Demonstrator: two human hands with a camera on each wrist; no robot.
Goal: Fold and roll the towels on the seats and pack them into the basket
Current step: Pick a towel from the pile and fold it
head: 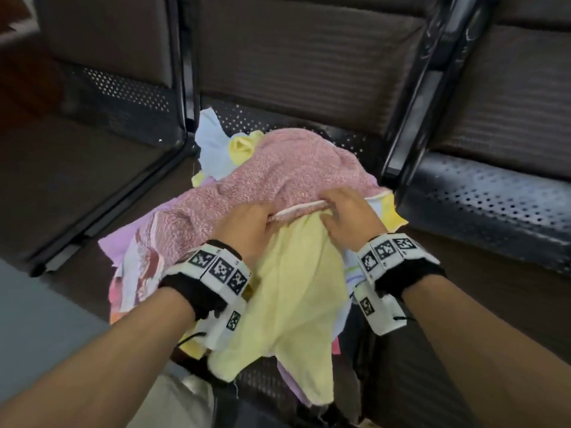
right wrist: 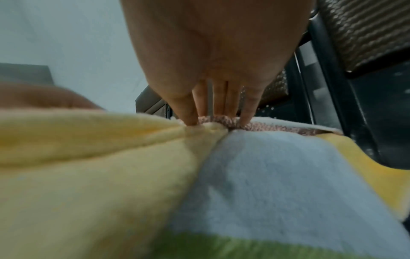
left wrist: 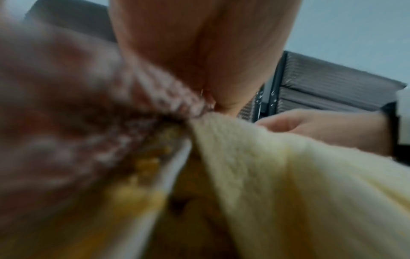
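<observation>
A heap of towels lies on the middle seat [head: 278, 118]. On top is a speckled pink towel [head: 278, 168] with a white-trimmed near edge. My left hand [head: 265, 216] and right hand [head: 332, 208] both pinch that edge, a short span apart. A pale yellow towel [head: 293, 288] hangs from under the hands toward me. In the left wrist view my left hand [left wrist: 213, 105] grips the pink towel [left wrist: 88, 122] where it meets the yellow towel [left wrist: 288, 175]. In the right wrist view my right hand [right wrist: 217, 121] nips the pink edge [right wrist: 255, 126] above a pale blue towel [right wrist: 277, 175]. No basket is in view.
Black armrests [head: 185, 88] [head: 411, 118] flank the middle seat. A perforated metal seat [head: 494, 205] lies to the right and a brown padded seat [head: 77, 168] to the left. Lilac [head: 123, 242], light blue [head: 213, 143] and patterned towels stick out of the heap. Grey floor [head: 31, 319] shows at lower left.
</observation>
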